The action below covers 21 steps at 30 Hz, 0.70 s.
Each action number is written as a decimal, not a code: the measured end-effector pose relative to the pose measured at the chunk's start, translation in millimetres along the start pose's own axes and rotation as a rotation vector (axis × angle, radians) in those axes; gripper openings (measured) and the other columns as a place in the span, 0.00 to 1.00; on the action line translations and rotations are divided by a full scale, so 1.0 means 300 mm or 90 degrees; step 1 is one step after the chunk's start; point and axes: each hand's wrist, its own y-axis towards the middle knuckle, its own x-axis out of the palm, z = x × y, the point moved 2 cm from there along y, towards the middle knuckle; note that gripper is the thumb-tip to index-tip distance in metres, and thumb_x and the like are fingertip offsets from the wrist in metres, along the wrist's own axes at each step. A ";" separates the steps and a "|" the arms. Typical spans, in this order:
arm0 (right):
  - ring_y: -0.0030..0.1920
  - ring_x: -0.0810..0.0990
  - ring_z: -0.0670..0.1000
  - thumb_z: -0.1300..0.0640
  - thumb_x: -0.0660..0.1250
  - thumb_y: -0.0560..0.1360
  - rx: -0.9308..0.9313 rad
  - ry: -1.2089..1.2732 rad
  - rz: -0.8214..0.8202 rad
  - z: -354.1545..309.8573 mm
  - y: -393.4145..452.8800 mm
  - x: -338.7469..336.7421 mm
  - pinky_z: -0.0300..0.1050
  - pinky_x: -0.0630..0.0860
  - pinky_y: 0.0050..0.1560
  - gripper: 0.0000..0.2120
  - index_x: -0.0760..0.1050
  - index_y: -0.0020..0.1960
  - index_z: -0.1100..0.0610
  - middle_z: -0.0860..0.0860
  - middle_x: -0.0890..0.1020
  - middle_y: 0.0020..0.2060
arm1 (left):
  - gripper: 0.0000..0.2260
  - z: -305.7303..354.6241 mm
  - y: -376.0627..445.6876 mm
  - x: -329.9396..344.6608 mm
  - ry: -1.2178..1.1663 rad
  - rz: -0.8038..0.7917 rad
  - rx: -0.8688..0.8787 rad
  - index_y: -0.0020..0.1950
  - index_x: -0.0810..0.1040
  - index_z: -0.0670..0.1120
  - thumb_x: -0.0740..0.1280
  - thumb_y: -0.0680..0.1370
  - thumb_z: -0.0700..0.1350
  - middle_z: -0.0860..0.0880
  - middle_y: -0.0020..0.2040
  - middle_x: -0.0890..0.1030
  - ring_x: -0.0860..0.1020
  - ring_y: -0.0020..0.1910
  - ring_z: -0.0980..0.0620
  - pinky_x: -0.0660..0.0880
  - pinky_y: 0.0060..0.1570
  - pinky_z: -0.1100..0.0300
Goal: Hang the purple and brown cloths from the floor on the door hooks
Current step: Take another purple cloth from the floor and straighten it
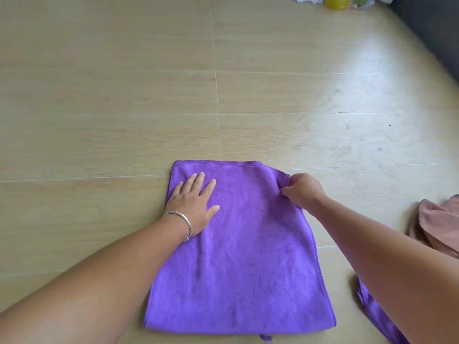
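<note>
The left hand (192, 207) lies flat on the purple terry cloth (248, 256), fingers straight and spread, palm pressing the far left part of it down, a thin silver bangle (182, 219) round the wrist. Across from it, the right hand (304, 191) is curled, fingers and thumb pinching the cloth's far right edge just below the corner. Between the two hands the cloth is spread smooth on the pale wood-look plank floor (124, 95), squared up, with a stitched hem along its far side. It looks folded, though that is hard to confirm; a small tag or loop peeps out under the near edge.

Out past the right arm, a rumpled brownish-pink cloth (437, 227) sits in a heap on the floor, well apart from the right hand. Nearer the person, below that arm, a strip of shiny purple fabric (372, 309) shows; whether it belongs to the spread cloth cannot be told. Far beyond both hands, at the top edge, sit a yellow container (335, 2) and some plastic packaging.

Judging progress: early. Both cloths are down on the floor, no door or hooks in view, nothing hung. The purple one appears to be the one in hand. Lifting it, carrying it to a hook, then the brown one, all remain.
</note>
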 end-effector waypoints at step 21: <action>0.67 0.68 0.56 0.60 0.65 0.72 -0.195 -0.073 0.198 0.004 -0.058 -0.054 0.49 0.66 0.66 0.28 0.65 0.72 0.56 0.55 0.66 0.70 | 0.32 0.001 -0.038 -0.007 0.035 0.069 0.011 0.78 0.40 0.55 0.45 0.78 0.66 0.47 0.79 0.42 0.43 0.77 0.49 0.44 0.75 0.48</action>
